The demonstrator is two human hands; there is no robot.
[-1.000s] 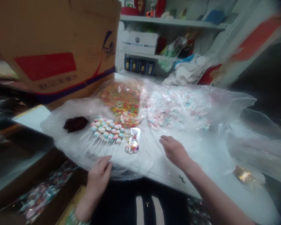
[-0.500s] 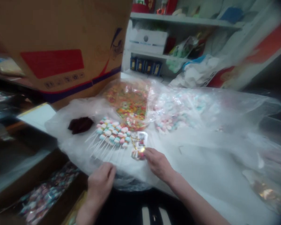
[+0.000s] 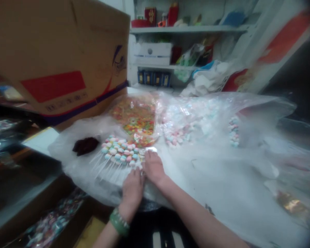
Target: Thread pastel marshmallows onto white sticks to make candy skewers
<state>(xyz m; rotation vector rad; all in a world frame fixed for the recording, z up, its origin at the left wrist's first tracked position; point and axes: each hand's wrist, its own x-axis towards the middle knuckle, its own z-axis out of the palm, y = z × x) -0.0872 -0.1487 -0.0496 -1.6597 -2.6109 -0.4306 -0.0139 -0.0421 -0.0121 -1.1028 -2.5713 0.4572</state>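
Over a small clear packet [image 3: 150, 149] lies my right hand [image 3: 154, 166], its fingers closed and hiding most of the packet; a shiny silvery end shows past them. My left hand [image 3: 133, 185], a green bangle and a beaded bracelet on its wrist, is at the packet's near end with fingers pressed together. What these fingers hold is hidden. Just left of both hands lie several marshmallow skewers [image 3: 119, 151] in pink, white, blue and yellow, their white sticks pointing toward me.
Behind the skewers lie a clear bag of colourful candies [image 3: 139, 120] and a bag of pastel marshmallows [image 3: 193, 117]. A dark red item [image 3: 85, 146] sits at left on the plastic sheeting. A big cardboard box [image 3: 67, 51] stands back left, shelves [image 3: 186, 29] behind.
My left hand has moved right and forward to the packet. My right hand has shifted forward and left, and now covers the packet it held by its edge. The view has turned slightly.
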